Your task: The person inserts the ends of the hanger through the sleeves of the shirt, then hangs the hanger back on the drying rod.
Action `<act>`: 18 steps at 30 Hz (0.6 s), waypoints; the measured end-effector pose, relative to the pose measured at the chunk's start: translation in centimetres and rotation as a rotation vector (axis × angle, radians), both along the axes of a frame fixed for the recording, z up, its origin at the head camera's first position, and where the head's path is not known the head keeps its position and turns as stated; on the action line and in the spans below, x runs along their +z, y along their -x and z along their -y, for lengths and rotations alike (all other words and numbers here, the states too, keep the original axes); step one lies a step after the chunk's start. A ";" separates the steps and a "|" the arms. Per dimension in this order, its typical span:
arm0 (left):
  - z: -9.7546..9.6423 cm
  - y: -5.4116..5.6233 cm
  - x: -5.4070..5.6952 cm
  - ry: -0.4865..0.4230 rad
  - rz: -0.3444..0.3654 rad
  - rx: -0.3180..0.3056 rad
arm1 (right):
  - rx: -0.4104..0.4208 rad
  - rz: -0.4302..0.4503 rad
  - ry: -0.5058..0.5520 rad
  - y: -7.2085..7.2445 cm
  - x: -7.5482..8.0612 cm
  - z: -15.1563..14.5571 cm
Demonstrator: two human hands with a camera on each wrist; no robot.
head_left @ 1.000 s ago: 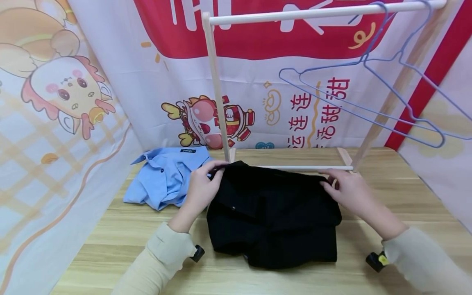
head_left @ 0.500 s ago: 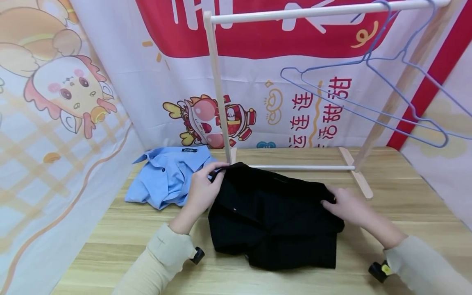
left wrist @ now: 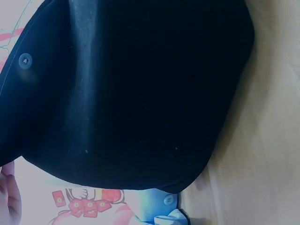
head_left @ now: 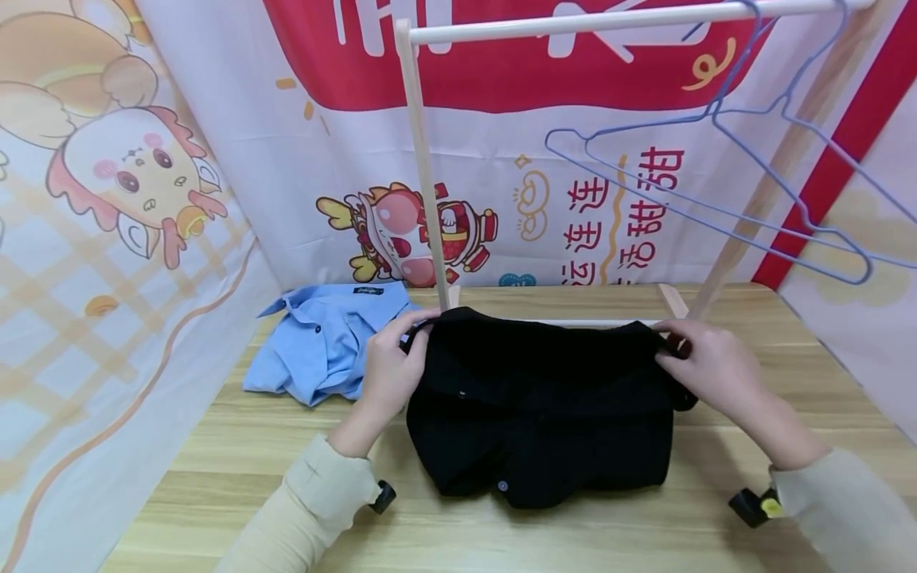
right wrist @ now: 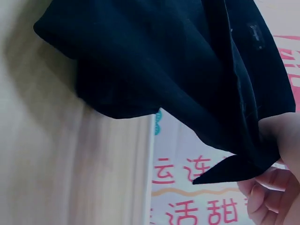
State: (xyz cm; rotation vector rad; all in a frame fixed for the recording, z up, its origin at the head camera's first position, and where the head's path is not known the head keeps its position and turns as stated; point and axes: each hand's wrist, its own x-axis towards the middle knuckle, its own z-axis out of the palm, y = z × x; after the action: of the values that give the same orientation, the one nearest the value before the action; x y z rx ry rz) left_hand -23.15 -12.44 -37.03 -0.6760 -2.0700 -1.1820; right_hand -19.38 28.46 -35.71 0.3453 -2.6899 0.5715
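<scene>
A black button-up shirt (head_left: 544, 414) is stretched between both hands above the wooden table. At its upper left corner, the left hand (head_left: 392, 366) pinches the cloth between thumb and fingers. The right hand (head_left: 716, 368) grips the upper right corner. One button shows near the lower edge in the head view; another button (left wrist: 25, 61) shows in the left wrist view. In the right wrist view, the right thumb presses the folded cloth against the fingers (right wrist: 269, 190), a pointed flap sticks out beneath, and a small label (right wrist: 256, 36) lies inside.
A crumpled light blue shirt (head_left: 315, 342) lies on the table (head_left: 215, 477) behind the left hand. A wooden rack (head_left: 423, 159) stands behind the black shirt, with blue wire hangers (head_left: 716, 111) on the right of its top bar. Printed cloth walls enclose the back and sides.
The right hand dips along the black shirt's edge, then rises and moves right, pulling the upper edge wider. The shirt's lower part lifts and a button appears. The left hand stays nearly still.
</scene>
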 end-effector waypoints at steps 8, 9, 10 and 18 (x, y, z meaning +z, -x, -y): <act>-0.2 -0.1 0.4 -0.036 -0.068 0.012 | 0.032 -0.153 0.166 -0.1 1.3 -0.9; -0.3 -0.2 0.5 -0.034 -0.070 0.013 | 0.024 -0.157 0.190 -0.1 1.6 -0.9; -0.3 -0.2 0.5 -0.034 -0.071 0.013 | 0.015 -0.159 0.213 -0.1 1.9 -1.0; -0.7 -0.5 0.5 -0.040 -0.045 -0.011 | -0.046 -0.097 0.308 -0.4 4.2 -1.3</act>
State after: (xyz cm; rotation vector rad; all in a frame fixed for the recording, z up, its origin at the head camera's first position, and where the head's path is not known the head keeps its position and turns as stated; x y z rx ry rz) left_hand -22.64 -11.71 -36.54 -0.6896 -2.0031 -1.2003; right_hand -19.00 29.73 -31.46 0.2186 -2.4607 0.9149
